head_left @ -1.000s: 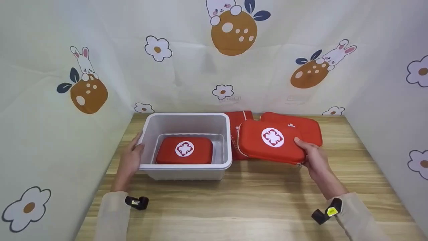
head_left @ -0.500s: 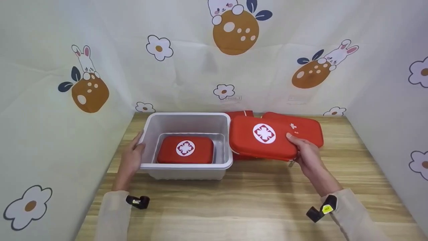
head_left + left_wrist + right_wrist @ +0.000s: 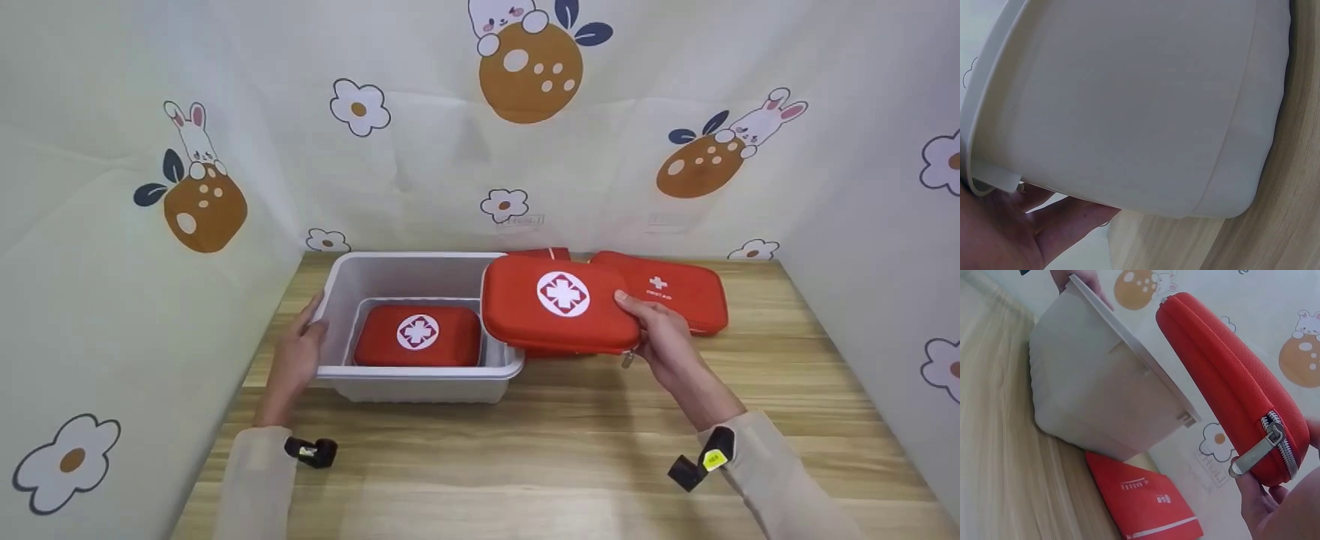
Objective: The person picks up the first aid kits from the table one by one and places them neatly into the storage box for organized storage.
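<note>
My right hand (image 3: pixel 667 337) pinches the right end of a red zippered first-aid case (image 3: pixel 517 300), its thumb on top near the white cross emblem. The case's left end overlaps the bin's right rim in the head view; in the right wrist view it is raised above the rim, zipper pull (image 3: pixel 1258 453) hanging beside the fingers. My left hand (image 3: pixel 296 356) grips the left rim of a light-grey plastic bin (image 3: pixel 420 388), thumb over the rim, fingers along the outer wall (image 3: pixel 1129 112). Inside the bin lies a smaller red first-aid case (image 3: pixel 375 337) with the same emblem.
Another red case (image 3: pixel 694 296) marked FIRST AID lies on the wooden table (image 3: pixel 480 465) at the back right. A flat red pouch (image 3: pixel 1145 500) lies against the bin's right side, partly covered by the held case in the head view. Patterned cloth walls (image 3: pixel 420 172) enclose the table.
My right hand has carried the red case leftward, from over the other red case and the pouch to the bin's right rim. My left hand has stayed on the bin.
</note>
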Demonstrator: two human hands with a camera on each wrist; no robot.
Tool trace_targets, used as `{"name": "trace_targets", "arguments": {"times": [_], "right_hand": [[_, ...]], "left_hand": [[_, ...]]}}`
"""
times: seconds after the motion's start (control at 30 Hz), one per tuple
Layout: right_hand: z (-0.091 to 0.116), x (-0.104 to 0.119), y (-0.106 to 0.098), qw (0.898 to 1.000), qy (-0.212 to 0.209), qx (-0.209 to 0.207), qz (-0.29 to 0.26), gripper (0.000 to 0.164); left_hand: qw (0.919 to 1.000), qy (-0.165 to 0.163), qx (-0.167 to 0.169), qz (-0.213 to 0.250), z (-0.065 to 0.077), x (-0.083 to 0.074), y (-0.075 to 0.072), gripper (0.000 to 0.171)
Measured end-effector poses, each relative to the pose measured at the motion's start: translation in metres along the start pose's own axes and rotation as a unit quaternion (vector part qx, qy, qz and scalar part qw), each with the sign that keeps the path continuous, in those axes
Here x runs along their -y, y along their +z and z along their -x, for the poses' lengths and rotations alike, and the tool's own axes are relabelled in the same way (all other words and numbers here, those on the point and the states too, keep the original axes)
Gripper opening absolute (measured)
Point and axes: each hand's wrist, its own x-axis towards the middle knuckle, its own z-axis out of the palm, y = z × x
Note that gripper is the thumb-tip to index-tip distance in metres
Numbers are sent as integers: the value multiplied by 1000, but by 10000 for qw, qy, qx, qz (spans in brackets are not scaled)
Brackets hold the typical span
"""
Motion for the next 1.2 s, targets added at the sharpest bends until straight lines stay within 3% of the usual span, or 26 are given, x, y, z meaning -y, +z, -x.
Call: {"name": "trace_targets", "arguments": {"times": [0.43,0.7,1.2], "right_hand": [[3,2,30,9992,-17,366,176,57],[4,0,48,9982,-204,514,222,53],[2,6,83,9960,5,795,412,75]], "left_hand": [[9999,-62,66,43,0,-1,2,53],[9999,88,3,142,-2,1,3,54],[9998,122,16,160,1,1,0,53]]}}
